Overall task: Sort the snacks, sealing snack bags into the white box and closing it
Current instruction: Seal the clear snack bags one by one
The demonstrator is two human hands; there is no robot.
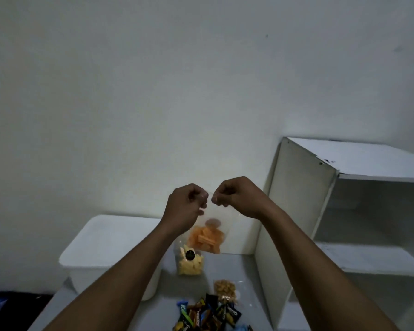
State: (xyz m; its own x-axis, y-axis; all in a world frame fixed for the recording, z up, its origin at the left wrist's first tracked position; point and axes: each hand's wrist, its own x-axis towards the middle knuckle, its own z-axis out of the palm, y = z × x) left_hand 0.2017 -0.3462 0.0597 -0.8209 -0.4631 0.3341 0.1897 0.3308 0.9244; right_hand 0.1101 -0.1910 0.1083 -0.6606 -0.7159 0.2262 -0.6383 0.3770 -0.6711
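Note:
A clear bag of orange snacks (pixel 207 238) hangs in the air above the table. My left hand (pixel 185 206) pinches its top edge on the left and my right hand (pixel 234 194) pinches the top edge on the right, fingertips almost meeting. The white box (pixel 105 244) stands on the table at the left with its lid on, below my left forearm. A clear bag of yellow snacks (pixel 190 262) stands just right of the box, below the held bag.
A small bag of nuts (pixel 226 291) and a pile of several dark wrapped snack bars (pixel 208 315) lie on the grey table (pixel 239 273) near me. A white shelf unit (pixel 296 211) rises at the right. A plain wall is behind.

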